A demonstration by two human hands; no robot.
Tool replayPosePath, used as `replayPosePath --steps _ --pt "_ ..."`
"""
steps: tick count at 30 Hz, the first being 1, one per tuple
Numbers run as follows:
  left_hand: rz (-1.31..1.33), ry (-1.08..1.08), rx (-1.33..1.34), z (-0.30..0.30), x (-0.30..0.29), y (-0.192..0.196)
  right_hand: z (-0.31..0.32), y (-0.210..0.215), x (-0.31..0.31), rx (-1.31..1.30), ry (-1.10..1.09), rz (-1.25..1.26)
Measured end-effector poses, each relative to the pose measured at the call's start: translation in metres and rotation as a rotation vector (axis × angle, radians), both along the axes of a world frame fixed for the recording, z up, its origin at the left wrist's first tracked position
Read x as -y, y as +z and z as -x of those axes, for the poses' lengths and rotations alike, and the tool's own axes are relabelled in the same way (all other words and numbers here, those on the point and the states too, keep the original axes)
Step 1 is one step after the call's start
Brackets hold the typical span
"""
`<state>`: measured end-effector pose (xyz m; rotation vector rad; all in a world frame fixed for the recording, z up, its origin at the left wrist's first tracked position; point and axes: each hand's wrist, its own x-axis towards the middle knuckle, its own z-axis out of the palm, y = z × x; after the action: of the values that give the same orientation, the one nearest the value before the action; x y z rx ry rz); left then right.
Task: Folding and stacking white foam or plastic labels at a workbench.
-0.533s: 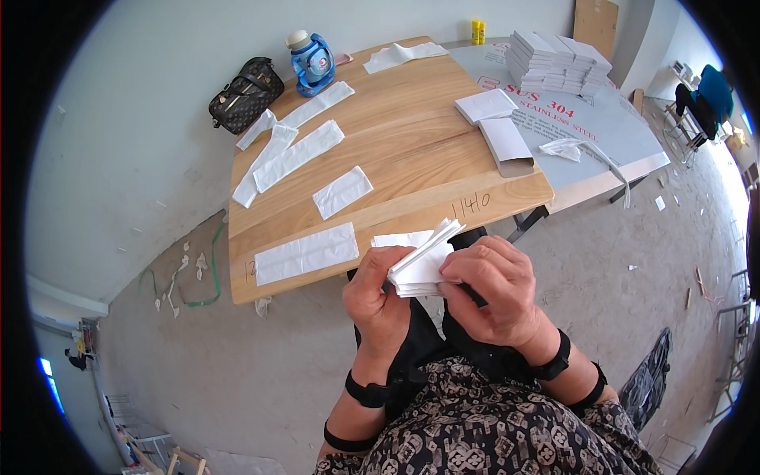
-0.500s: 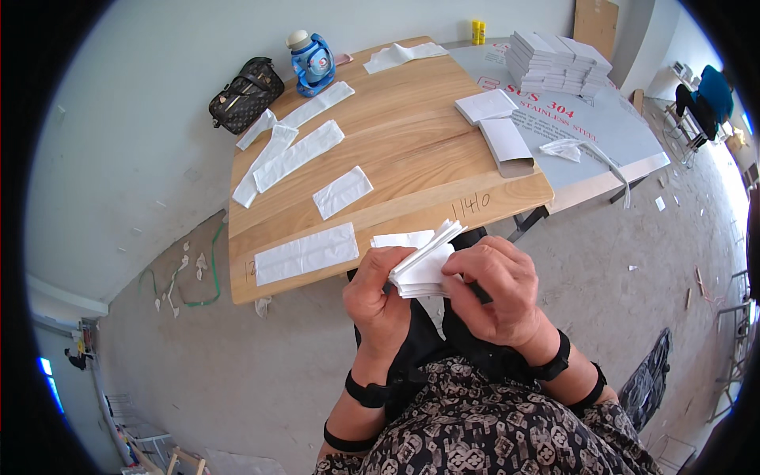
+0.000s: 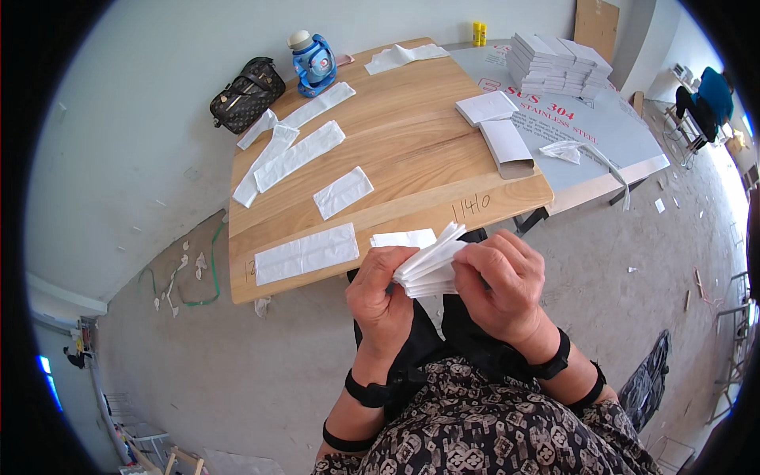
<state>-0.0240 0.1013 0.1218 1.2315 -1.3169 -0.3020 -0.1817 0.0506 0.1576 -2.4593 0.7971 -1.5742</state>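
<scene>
Between my hands, just off the table's near edge, is a stack of thin white folded sheets [image 3: 428, 273], fanned apart at the top. My left hand [image 3: 378, 291] grips its left side with thumb and fingers. My right hand [image 3: 502, 283] pinches the sheets at the right side between thumb and forefinger. Behind the stack, a small white folded piece [image 3: 404, 238] lies at the table edge. To its left is a flat white plastic sleeve [image 3: 307, 254], with a smaller white sleeve [image 3: 343, 192] farther back.
On the wooden table [image 3: 412, 150] are more white strips [image 3: 301, 152], a dark handbag [image 3: 247, 95], a blue bottle [image 3: 313, 63] and two white boxes [image 3: 507, 146]. Stacked white boxes [image 3: 558, 65] and yellow tubes [image 3: 479, 33] stand on the grey-covered table at right. A person [image 3: 703, 99] sits far right.
My right hand has moved slightly up and right, pulling at the sheets so that the right part of the stack spreads and lifts. My left hand stays almost in place.
</scene>
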Motion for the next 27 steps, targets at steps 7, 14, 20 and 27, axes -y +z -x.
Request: replayPosePath --steps 7,14,20,27 --pt "0.087 0.021 0.043 0.000 0.004 0.003 0.000 -0.001 -0.001 0.008 0.112 0.071" --pt "0.072 -0.006 0.051 -0.001 0.002 0.003 -0.003 -0.002 -0.004 0.078 0.083 -0.067" --pt "0.071 -0.006 0.045 0.000 0.002 0.004 -0.003 -0.001 0.001 0.023 0.016 0.002" --pt "0.056 0.006 -0.016 0.002 0.003 0.005 -0.004 -0.005 -0.003 -0.010 -0.022 0.109"
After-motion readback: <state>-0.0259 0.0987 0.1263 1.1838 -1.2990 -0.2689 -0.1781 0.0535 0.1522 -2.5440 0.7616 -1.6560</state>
